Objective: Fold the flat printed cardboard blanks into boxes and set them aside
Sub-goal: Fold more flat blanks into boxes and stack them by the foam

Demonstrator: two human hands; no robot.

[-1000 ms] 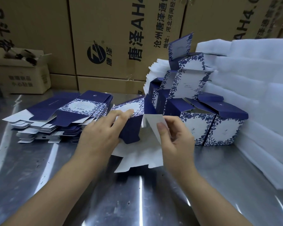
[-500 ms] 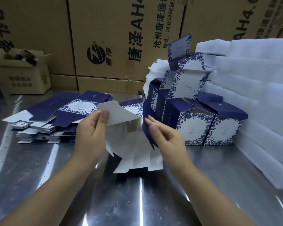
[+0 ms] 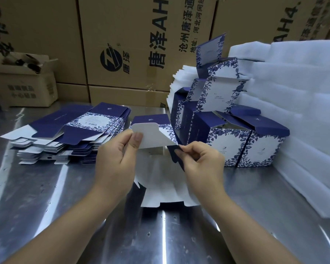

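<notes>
Now curled into a pinch on the navy side panel of the half-open blank (image 3: 156, 174): right hand (image 3: 204, 164), fingers flat half a second ago. Still pinching its white flap: left hand (image 3: 114, 161). Steel table (image 3: 65, 206) showing between forearms; stacked flat blanks (image 3: 80, 130) left of left hand, folded boxes (image 3: 246, 145) just beyond right.

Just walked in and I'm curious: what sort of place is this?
Probably a packing workshop or warehouse: big shipping cartons stand behind, and flat printed blanks and folded boxes sit on a steel table.
</notes>
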